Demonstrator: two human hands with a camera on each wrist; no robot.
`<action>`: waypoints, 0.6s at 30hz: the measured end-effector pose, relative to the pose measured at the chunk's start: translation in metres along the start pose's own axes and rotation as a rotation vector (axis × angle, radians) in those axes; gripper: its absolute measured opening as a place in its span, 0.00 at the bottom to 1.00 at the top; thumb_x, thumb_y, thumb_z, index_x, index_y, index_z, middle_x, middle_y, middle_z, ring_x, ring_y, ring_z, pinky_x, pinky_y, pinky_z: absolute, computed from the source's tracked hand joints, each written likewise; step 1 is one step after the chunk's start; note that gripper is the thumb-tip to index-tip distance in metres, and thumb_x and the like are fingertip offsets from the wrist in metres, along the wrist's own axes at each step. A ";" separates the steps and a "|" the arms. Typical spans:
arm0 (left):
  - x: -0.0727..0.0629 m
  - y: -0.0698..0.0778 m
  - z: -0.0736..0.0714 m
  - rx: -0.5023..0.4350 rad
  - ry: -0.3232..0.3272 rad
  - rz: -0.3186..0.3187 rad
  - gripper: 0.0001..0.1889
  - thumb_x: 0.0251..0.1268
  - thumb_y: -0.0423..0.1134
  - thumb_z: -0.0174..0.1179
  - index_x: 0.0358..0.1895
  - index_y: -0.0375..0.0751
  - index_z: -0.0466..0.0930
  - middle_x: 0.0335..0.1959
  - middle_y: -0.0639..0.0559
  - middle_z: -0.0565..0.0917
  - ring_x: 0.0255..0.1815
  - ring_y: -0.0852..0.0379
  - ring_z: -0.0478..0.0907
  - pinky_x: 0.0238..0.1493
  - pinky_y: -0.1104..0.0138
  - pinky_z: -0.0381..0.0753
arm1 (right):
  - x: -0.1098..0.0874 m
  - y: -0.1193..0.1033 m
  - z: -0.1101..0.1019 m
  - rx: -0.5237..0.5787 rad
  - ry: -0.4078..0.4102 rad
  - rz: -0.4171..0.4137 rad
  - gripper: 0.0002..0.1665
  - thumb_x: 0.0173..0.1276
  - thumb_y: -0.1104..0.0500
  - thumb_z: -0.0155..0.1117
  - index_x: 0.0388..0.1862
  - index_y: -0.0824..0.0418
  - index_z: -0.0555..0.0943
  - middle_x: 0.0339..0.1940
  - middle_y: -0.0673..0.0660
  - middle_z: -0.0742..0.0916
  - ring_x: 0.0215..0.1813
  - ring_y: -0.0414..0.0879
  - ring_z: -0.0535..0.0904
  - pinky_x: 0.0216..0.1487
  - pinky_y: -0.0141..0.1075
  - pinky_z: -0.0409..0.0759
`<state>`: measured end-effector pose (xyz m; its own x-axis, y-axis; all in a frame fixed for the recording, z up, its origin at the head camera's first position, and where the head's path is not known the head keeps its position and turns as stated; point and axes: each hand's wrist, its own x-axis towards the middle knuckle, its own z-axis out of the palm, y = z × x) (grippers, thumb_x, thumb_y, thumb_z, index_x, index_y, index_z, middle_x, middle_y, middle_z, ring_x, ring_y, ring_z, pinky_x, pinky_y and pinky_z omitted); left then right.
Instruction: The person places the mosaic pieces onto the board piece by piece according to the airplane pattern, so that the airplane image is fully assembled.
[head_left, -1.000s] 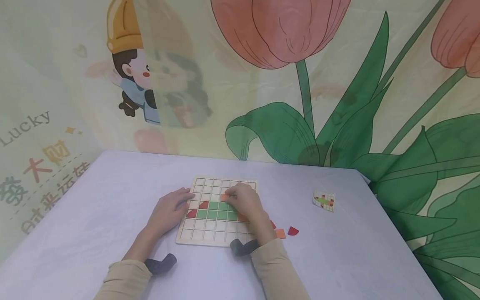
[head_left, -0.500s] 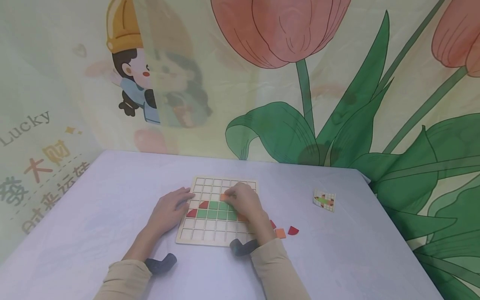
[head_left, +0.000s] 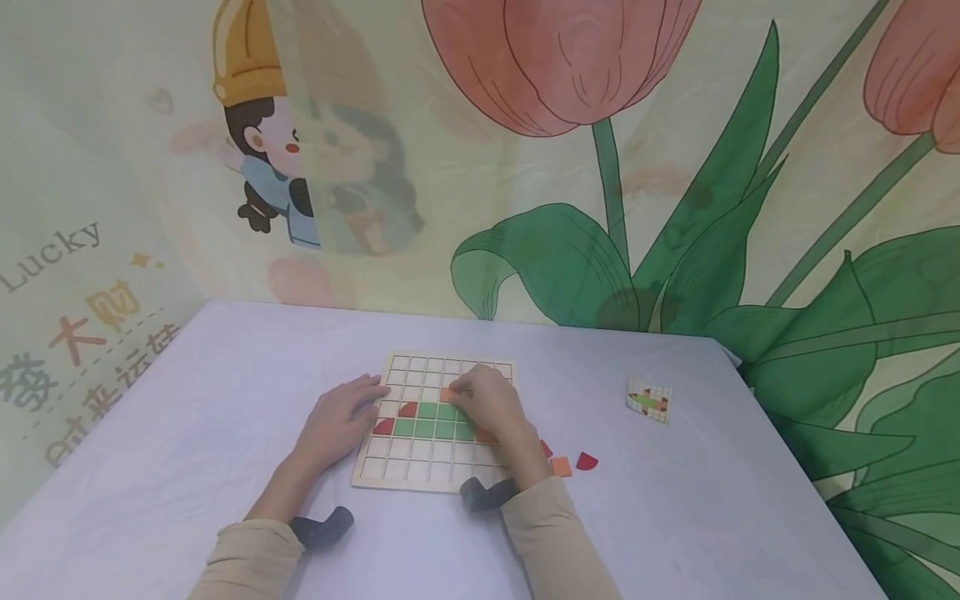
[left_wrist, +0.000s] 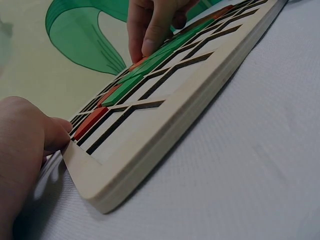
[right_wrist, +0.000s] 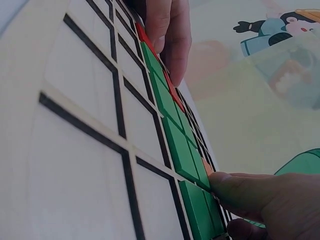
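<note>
A pale wooden grid board (head_left: 408,474) lies on the table, with green square tiles (head_left: 423,429) set in two of its rows. Red quarter-round tiles (head_left: 384,427) sit at the left end of those rows. My right hand (head_left: 491,406) pinches an orange square tile (head_left: 447,395) at a cell just above the green ones; the right wrist view shows the thumb against this orange tile (right_wrist: 206,167). The right hand partly hides another orange piece on the board. My left hand (head_left: 339,422) rests on the board's left edge, its fingers fairly straight.
Right of the board lie a loose orange square tile (head_left: 561,467) and red quarter-round tiles (head_left: 587,461), one partly behind the right forearm. Farther right is a small pattern card (head_left: 648,402). Black wrist mounts (head_left: 324,528) stick out from both wrists. A printed cloth hangs behind the table.
</note>
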<state>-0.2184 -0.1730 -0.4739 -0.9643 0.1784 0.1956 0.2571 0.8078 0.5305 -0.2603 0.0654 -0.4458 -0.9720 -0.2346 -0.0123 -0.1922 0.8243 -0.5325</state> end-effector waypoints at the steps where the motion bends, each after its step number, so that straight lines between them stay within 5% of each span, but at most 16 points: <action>1: 0.000 0.000 0.000 0.000 0.000 0.000 0.18 0.66 0.39 0.53 0.58 0.42 0.77 0.66 0.44 0.73 0.70 0.41 0.64 0.69 0.42 0.59 | 0.000 0.000 0.000 0.000 -0.001 0.003 0.13 0.62 0.55 0.67 0.46 0.53 0.87 0.45 0.50 0.87 0.52 0.46 0.80 0.56 0.42 0.80; 18: 0.000 0.003 -0.002 -0.004 -0.007 -0.013 0.18 0.66 0.38 0.52 0.58 0.42 0.77 0.67 0.43 0.72 0.70 0.40 0.63 0.70 0.42 0.59 | -0.001 -0.002 -0.003 -0.024 0.014 0.011 0.12 0.61 0.54 0.68 0.45 0.50 0.87 0.43 0.47 0.88 0.51 0.44 0.81 0.51 0.40 0.81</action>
<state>-0.2170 -0.1711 -0.4709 -0.9680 0.1716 0.1832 0.2447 0.8076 0.5366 -0.2591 0.0651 -0.4422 -0.9758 -0.2185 -0.0064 -0.1845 0.8388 -0.5121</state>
